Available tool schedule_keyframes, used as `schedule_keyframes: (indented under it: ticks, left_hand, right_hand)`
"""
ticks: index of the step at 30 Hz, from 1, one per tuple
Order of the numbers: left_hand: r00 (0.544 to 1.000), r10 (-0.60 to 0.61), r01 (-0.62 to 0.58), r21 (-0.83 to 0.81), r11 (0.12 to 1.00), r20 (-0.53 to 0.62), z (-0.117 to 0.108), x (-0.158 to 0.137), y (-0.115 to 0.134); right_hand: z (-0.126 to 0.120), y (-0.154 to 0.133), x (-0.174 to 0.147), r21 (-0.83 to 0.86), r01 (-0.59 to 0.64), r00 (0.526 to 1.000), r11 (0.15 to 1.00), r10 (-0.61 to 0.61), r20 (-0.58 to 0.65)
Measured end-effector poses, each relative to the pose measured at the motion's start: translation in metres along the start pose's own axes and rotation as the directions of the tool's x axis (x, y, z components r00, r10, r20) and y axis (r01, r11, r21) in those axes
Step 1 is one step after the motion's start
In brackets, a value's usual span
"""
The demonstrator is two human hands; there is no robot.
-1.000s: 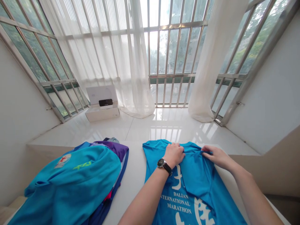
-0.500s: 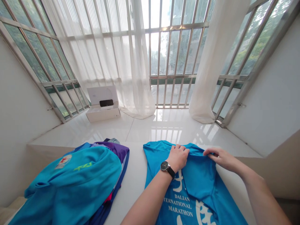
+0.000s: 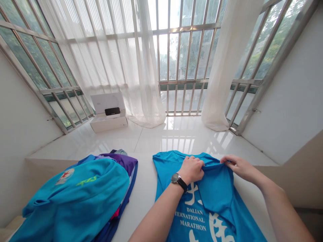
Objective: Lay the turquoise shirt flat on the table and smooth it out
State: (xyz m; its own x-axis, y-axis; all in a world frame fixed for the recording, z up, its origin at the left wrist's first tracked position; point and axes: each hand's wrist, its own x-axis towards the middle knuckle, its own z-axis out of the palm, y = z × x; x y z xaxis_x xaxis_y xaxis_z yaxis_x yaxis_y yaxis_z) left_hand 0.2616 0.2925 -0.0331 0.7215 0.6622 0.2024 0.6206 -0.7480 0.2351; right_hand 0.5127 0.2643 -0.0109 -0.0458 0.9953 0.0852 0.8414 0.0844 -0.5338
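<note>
A blue T-shirt (image 3: 217, 191) with white lettering, "DALIAN" and "MARATHON" among it, lies spread on a white surface. Its right sleeve is folded inward over the front. My left hand (image 3: 193, 169), with a black-strapped watch (image 3: 176, 178) on the wrist, is closed on the cloth near the collar; its fingertips are partly hidden. At the folded shoulder edge, my right hand (image 3: 236, 166) pinches the fabric between thumb and fingers.
To the left lies a heap of clothes (image 3: 83, 195), teal on top with purple and dark blue beneath. On the tiled sill stands an open white box (image 3: 109, 123) with a black device (image 3: 112, 111) on it. White curtains (image 3: 146, 84) hang before barred windows.
The right hand has shifted very slightly along the folded edge, still holding it. The left hand keeps its place on the T-shirt. The whole view has drifted a little.
</note>
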Motion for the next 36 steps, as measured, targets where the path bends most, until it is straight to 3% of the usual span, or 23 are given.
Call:
schedule_keyframes:
  ticks: [7, 15, 22, 25, 28, 30, 34, 36]
  left_hand:
    - [0.992, -0.124, 0.124, -0.039, 0.992, 0.007, -0.012, 0.001, -0.01]
    - [0.985, -0.175, 0.175, -0.005, 0.985, 0.009, 0.002, 0.0, -0.015]
    - [0.984, -0.175, 0.176, 0.013, 0.984, -0.026, 0.011, -0.002, -0.017]
    - [0.984, -0.172, 0.172, 0.001, 0.985, -0.047, 0.015, -0.003, -0.018]
    - [0.984, -0.165, 0.164, -0.025, 0.986, -0.064, 0.016, -0.005, -0.018]
    - [0.985, -0.158, 0.154, -0.052, 0.987, -0.077, 0.014, -0.005, -0.018]
    - [0.978, -0.168, 0.151, -0.132, 0.98, -0.125, 0.0, -0.008, -0.014]
    - [0.966, -0.192, 0.162, -0.173, 0.971, -0.172, -0.012, -0.013, -0.009]
  right_hand:
    - [0.009, 0.006, 0.006, -0.098, -0.094, 0.992, 0.991, 0.085, -0.089]
    - [0.045, 0.02, 0.014, -0.318, -0.185, 0.977, 0.93, 0.14, -0.162]
    - [0.067, 0.003, 0.004, -0.355, -0.287, 0.946, 0.89, 0.206, -0.25]
    - [0.062, -0.01, -0.009, -0.357, -0.263, 0.932, 0.897, 0.14, -0.335]
    - [0.044, -0.03, -0.048, -0.339, -0.165, 0.915, 0.926, 0.016, -0.404]
    - [0.032, -0.047, -0.092, -0.258, -0.116, 0.915, 0.959, 0.001, -0.405]
    - [0.036, -0.072, -0.204, 0.036, -0.072, 0.911, 0.997, 0.08, -0.405]
    - [0.054, -0.076, -0.258, 0.2, -0.101, 0.868, 0.975, 0.184, -0.462]
